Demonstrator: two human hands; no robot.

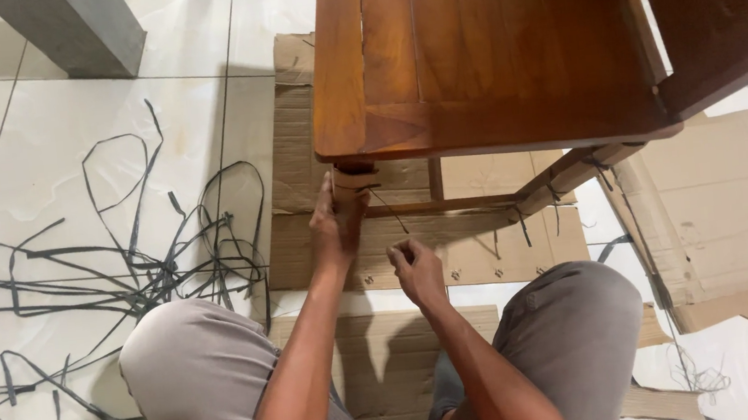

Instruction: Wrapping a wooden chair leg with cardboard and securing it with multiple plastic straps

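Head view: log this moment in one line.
left hand: grips chair leg | right hand: pinches thin strap | floor: loose straps, cardboard

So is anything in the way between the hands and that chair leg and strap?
Nothing visible. The left hand already grips the cardboard-wrapped chair leg, and the right hand pinches the thin dark strap running up to that leg. Only open air lies between the two hands.

Left hand (pixel 336 223) gripping; right hand (pixel 415 266) pinched shut.
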